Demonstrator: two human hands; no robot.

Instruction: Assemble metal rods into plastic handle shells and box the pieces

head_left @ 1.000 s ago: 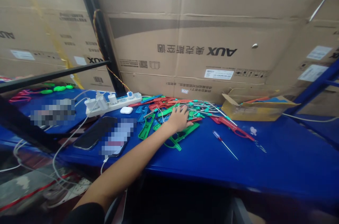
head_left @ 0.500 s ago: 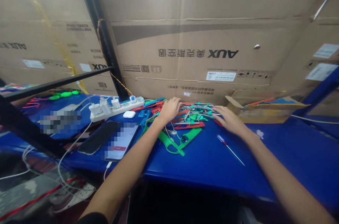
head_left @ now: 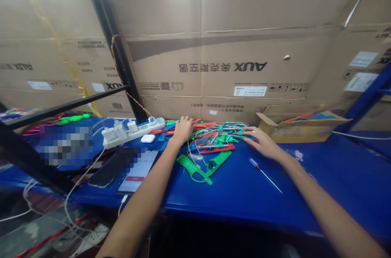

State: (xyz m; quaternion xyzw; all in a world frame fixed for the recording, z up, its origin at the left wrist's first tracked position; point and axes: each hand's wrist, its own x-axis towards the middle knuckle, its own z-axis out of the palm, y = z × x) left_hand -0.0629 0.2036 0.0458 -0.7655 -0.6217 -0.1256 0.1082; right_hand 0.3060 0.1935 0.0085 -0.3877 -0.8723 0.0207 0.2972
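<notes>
Head view: both bare hands reach forward over a blue bench (head_left: pixel 226 193), one at each side of a loose pile (head_left: pixel 218 138) of coloured pieces.
Left hand: (head_left: pixel 182 130) palm down on the left part of the pile, fingers nearly straight, slightly parted and pointing away from the body; it covers red and blue pieces, and whether it grips any of them cannot be told, since the palm side is hidden.
Right hand: (head_left: pixel 262 142) open and loosely curved, thumb parted from the fingers, fingertips at the pile's right edge, by the rod ends with their green tips.
Pile: between the two hands, against the back of the bench; red, green and blue plastic pieces lie tangled with thin metal rods and pale wires.
Green pieces: two at the near edge of the pile, one with an open loop (head_left: pixel 187 164), the other slanting up to the right (head_left: pixel 220 162).
Screwdriver: (head_left: pixel 259 168) lying flat, apart from the pile, clear-and-red handle towards the pile, shaft pointing to the near right.
Box: (head_left: pixel 301 134) open cardboard, beyond the right hand, with red and blue flat pieces showing inside.
Left side: a white power strip (head_left: pixel 142 130) with plugs, a small white case (head_left: pixel 148 138) just beside it, then a dark phone (head_left: pixel 111 170) and a lit phone (head_left: pixel 136 180), the left forearm overlapping the latter.
Backdrop: large brown cardboard (head_left: pixel 226 42) with upside-down print.
</notes>
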